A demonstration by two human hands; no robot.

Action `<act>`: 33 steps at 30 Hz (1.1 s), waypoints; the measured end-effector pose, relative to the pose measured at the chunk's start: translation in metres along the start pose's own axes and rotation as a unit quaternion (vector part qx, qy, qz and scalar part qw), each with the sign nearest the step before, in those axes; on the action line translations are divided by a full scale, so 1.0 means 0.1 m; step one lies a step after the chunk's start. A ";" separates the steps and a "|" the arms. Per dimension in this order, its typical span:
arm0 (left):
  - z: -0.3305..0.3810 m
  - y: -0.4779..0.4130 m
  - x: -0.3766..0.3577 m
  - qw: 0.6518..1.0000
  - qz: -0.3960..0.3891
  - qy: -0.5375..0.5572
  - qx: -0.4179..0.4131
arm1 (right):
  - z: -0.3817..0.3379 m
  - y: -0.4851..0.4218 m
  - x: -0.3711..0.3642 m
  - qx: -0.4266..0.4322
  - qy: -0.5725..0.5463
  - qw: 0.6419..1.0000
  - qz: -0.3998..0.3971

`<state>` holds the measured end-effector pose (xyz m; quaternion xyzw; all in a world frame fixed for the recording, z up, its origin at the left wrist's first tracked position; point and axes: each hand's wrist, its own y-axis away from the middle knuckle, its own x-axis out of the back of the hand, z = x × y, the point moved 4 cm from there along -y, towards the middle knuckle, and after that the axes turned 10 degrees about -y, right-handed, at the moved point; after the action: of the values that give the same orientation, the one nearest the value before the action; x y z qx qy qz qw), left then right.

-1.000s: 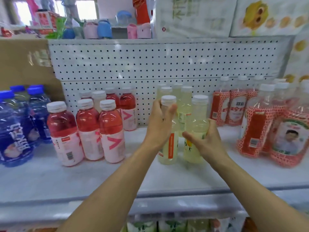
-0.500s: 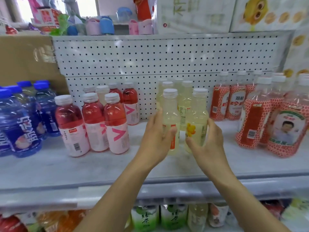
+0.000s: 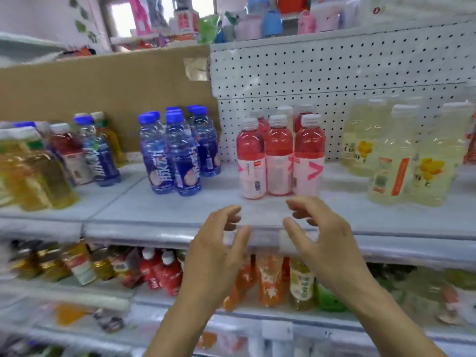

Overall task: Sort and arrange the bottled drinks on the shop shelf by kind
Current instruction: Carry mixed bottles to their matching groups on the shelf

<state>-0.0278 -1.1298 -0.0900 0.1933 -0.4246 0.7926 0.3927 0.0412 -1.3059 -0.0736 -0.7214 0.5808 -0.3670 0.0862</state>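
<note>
Both hands have let go of the pale yellow bottles (image 3: pixel 391 161) they were gripping a moment ago and have swung left along the shelf (image 3: pixel 154 210), so the view now centres on the pink bottles (image 3: pixel 279 155). The left hand (image 3: pixel 219 243) and the right hand (image 3: pixel 322 235) hover just in front of the shelf edge, palms facing each other, fingers (image 3: pixel 231 215) spread and loosely curled, holding nothing and touching nothing.

The pink bottles stand upright in a tight block against the pegboard (image 3: pixel 334 73), three in front and more behind. To their left, well apart, stand the blue bottles (image 3: pixel 177 153); further left is a mixed bunch (image 3: pixel 61 161) of amber, red and blue drinks, which looks like the part not yet sorted. The yellow bottles stand at the right, apart from the pink ones.

The next step appears to be squaring up the pink block. To do it well, close both hands on the outer two front bottles low on the labels, not at the caps, and press inward and back together so the row slides as one without tipping. Keep the fronts level with the neighbouring groups and leave a clear gap on each side.
</note>
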 end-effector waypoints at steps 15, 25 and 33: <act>-2.10 0.55 2.32 0.993 0.042 -0.019 0.109 | -1.60 0.11 -2.62 0.011 -0.117 0.981 -0.155; -3.15 -0.28 3.11 0.993 0.088 -0.044 0.072 | -2.10 -0.75 -3.99 0.053 -0.178 0.972 -0.145; -3.51 -1.33 3.37 0.976 0.120 -0.171 -0.065 | -2.14 -2.13 -4.49 0.045 -0.163 0.986 -0.007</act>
<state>-0.1214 -0.6417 -0.0027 0.2483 -0.5559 0.7598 0.2280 0.0467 -0.7705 0.0038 -0.7712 0.5365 -0.2713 0.2095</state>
